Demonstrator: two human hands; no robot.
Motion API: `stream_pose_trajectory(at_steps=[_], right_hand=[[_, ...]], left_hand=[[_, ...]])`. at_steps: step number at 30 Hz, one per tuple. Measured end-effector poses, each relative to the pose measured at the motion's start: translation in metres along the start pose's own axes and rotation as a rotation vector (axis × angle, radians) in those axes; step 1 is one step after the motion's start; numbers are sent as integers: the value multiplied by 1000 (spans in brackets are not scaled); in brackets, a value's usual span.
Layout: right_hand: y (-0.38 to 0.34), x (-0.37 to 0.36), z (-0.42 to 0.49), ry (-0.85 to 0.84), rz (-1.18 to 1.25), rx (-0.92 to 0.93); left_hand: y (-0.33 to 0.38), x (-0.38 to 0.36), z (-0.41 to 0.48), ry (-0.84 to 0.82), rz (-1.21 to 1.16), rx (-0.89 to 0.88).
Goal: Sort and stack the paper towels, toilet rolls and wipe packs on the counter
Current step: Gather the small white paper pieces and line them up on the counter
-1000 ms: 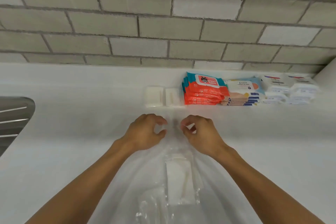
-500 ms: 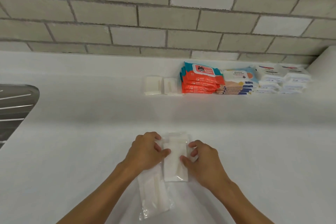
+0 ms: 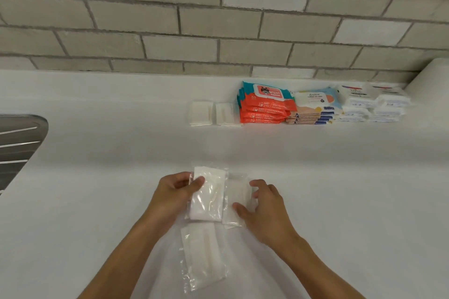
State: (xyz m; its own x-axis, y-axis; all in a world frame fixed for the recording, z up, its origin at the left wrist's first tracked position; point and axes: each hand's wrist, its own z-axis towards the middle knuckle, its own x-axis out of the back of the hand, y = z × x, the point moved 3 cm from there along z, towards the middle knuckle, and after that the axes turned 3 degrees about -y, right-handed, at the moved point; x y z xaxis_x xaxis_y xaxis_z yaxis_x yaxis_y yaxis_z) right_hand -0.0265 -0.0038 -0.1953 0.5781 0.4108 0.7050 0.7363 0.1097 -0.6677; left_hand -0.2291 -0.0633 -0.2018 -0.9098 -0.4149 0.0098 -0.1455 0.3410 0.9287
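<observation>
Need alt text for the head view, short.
Two bare hands on a white counter: the left hand grips a clear-wrapped white pack, the right hand a second pack beside it, a third pack lying nearer. Stacked wipe packs line the brick wall.

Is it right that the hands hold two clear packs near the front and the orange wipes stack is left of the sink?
Not quite. The head view shows the orange wipes stack right of the sink, by the wall. The left hand and right hand do hold two clear packs.
</observation>
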Motion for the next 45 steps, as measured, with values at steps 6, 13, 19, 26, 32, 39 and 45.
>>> stream_pose_trajectory(at_steps=[6, 13, 19, 26, 32, 39, 45], right_hand=[[-17, -11, 6, -33, -243, -7], [-22, -15, 13, -41, -274, -40], [-18, -5, 18, -54, -162, -102], [-16, 5, 18, -28, -71, -78], [-20, 12, 28, 6, 76, -1], [-43, 21, 57, -11, 181, 43], [-72, 28, 94, 26, 244, 78]], left_hand=[[2, 14, 1, 64, -158, 28], [2, 12, 0, 114, -170, 40], [2, 5, 1, 93, -175, 47], [0, 3, 4, 76, -183, 56], [4, 9, 11, 51, -276, 100], [33, 23, 38, 12, -412, 115], [66, 37, 67, -27, -378, 66]])
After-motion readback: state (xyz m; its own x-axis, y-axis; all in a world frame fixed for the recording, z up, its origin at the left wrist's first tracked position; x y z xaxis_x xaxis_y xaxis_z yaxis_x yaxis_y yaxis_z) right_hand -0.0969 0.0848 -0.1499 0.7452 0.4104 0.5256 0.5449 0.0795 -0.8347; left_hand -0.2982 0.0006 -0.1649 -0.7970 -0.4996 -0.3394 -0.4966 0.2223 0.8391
